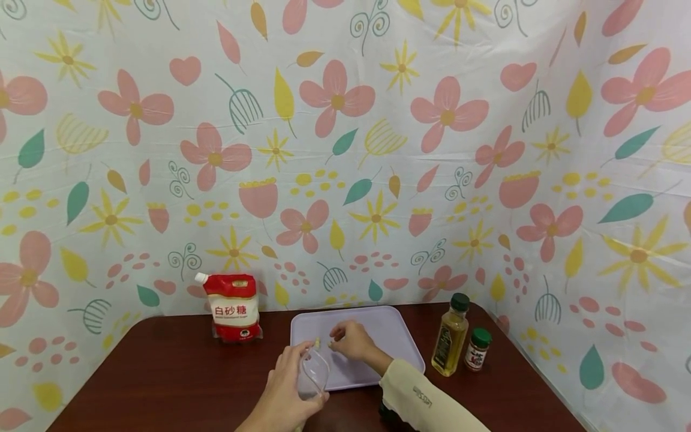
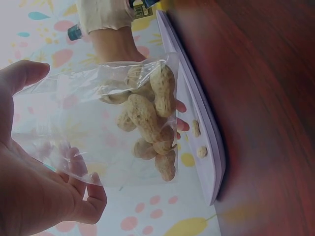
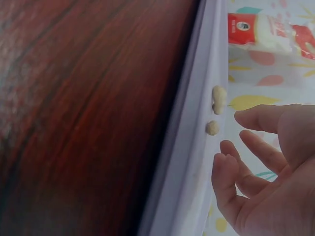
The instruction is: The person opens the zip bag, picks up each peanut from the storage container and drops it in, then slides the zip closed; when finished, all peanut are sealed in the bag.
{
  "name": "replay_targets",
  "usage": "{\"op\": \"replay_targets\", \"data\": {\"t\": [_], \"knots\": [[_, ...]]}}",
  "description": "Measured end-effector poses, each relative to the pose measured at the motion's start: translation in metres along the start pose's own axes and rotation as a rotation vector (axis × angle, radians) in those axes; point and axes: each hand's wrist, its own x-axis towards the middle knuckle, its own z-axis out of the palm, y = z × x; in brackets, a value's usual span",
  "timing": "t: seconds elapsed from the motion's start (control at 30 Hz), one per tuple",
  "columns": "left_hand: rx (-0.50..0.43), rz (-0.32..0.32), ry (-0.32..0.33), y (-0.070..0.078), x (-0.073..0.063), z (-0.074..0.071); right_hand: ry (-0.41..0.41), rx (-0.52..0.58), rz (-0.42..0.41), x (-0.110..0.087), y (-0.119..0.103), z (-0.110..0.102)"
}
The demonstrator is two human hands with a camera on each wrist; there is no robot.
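Observation:
My left hand (image 1: 283,390) grips a clear plastic bag (image 2: 74,118), its thumb on one side and fingers on the other. Unshelled peanuts (image 2: 142,118) are bunched at the bag's far end. Over the lilac tray (image 1: 380,330) is my right hand (image 1: 352,342), its fingers loosely bent and apart with nothing between them. Two peanuts lie on the tray close to those fingertips: a longer peanut (image 3: 219,100) and a small round-looking peanut (image 3: 212,128). In the left wrist view the bag partly hides the right hand.
A red-and-white sugar pouch (image 1: 234,312) stands left of the tray on the dark wooden table (image 1: 189,378). To the right stand an oil bottle (image 1: 450,339) and a small green-lidded jar (image 1: 478,351). A dark object (image 1: 387,414) is partly hidden under the right sleeve.

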Motion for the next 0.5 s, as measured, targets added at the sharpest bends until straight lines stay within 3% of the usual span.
{"op": "replay_targets", "data": {"t": [0.5], "knots": [[-0.007, 0.009, -0.006, 0.0, -0.001, 0.0, -0.031, -0.126, 0.122, 0.005, 0.006, 0.013]]}}
